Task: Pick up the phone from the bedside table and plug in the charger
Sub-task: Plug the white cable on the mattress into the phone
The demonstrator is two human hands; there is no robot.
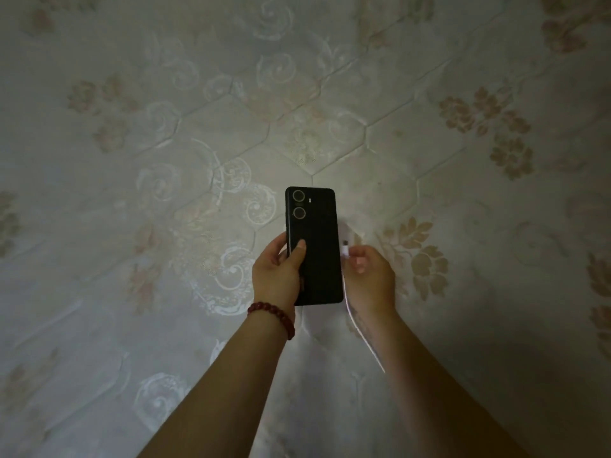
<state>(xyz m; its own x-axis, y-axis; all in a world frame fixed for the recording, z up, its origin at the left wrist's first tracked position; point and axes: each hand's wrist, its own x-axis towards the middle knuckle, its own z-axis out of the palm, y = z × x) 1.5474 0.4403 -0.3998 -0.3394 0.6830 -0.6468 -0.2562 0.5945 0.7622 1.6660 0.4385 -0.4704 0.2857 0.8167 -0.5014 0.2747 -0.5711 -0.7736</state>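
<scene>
A black phone [319,246] is held upright with its back and two camera rings facing me, over a quilted bed surface. My left hand [276,274] grips its lower left edge, thumb across the back; a red bead bracelet is on that wrist. My right hand [370,276] pinches a white charger plug [347,250] just right of the phone's side edge, its metal tip pointing up and away. The white cable [358,325] trails down along my right forearm. Plug and phone are apart.
A pale quilted mattress cover [165,127] with floral and swirl patterns fills the whole view beneath both hands. The lighting is dim, with the corners in shadow.
</scene>
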